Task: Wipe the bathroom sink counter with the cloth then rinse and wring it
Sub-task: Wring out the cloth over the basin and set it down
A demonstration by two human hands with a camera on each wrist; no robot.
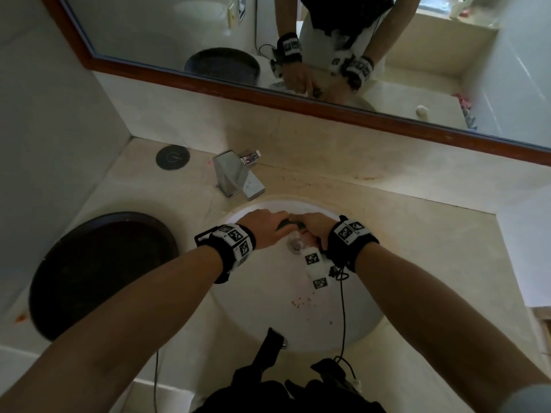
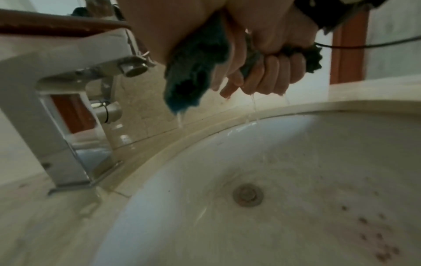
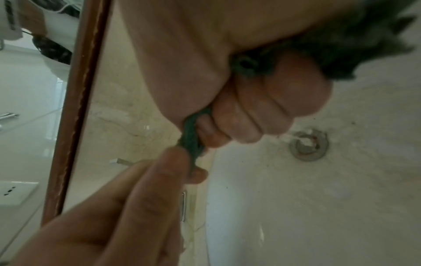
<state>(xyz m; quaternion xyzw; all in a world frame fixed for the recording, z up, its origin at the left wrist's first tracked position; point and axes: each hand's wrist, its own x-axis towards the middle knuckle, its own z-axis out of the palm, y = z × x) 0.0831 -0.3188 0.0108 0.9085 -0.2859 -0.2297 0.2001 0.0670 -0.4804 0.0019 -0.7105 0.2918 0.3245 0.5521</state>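
Over the white sink basin [image 1: 351, 308], just above the drain [image 1: 295, 243], I have both hands wrapped around the dark teal cloth [image 2: 193, 72], which is bunched into a twisted rope between them. My left hand [image 1: 265, 231] is clenched on one end and my right hand [image 1: 317, 228] is clenched on the other, the two fists meeting knuckle to knuckle near the back rim of the basin. From the left wrist view, a loose wad of the cloth hangs below my left palm, and thin strings of water run off it and off the curled fingers [image 2: 273, 75] of my right hand down toward the bowl. In the right wrist view the cloth shows as a tight green cord squeezed between my right fingers and my left thumb. The chrome faucet [image 1: 237, 177] stands on the beige counter [image 1: 417, 234] behind and to the left of my hands, with no water coming from its spout. A round dark tray [image 1: 98, 272] sits on the counter to the left of the basin, and small reddish specks [image 1: 301, 302] dot the bowl near its front. The wood-framed mirror [image 1: 298, 99] runs along the wall above.
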